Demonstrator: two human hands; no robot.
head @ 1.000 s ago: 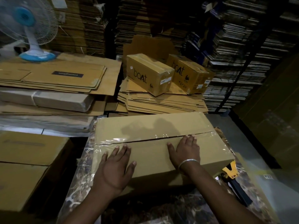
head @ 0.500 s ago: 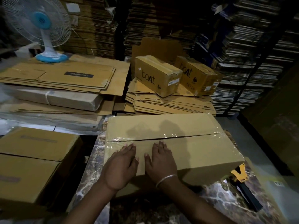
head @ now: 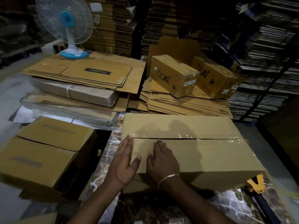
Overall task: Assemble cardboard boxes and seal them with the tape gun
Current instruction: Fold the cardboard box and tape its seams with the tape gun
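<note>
We are pressing flat, straight fingers (head: 128, 143) of both hands on the box (head: 191, 149); its taped seam (head: 202, 139) is running rightward from our fingertips.

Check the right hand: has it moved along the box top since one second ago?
Yes. The right hand slid leftward along the taped box, from near the box's middle to beside the left hand.

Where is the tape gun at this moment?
In the head view, the tape gun lies low right on the marbled table, partly tucked under the taped box's right corner.
</note>
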